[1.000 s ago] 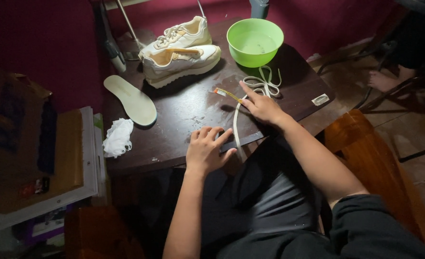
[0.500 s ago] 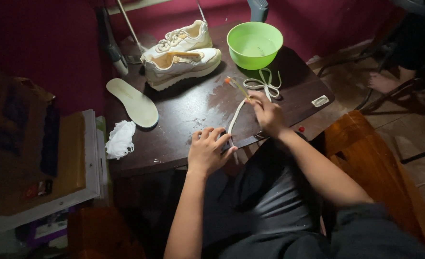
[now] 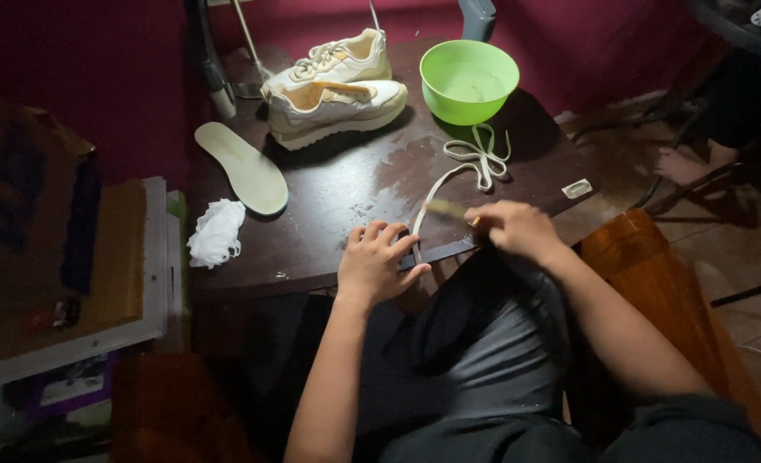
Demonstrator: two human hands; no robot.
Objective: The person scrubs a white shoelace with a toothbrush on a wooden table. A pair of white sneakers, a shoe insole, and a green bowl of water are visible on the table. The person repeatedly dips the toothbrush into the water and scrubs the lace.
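**Lace held on tabletop**

Left hand [image 3: 379,264] presses the white lace [image 3: 449,184] flat against the tabletop [image 3: 329,206] edge, fingers spread open. Right hand [image 3: 511,230] has fingers closed around a small brush [image 3: 447,208], blurred, over the lace.

White shoelace [image 3: 449,180] is lying stretched across the dark wet surface [image 3: 338,197], far end looped beside the green bowl, near end running to the front edge. Small brush [image 3: 451,209], blurred, is crossing it.
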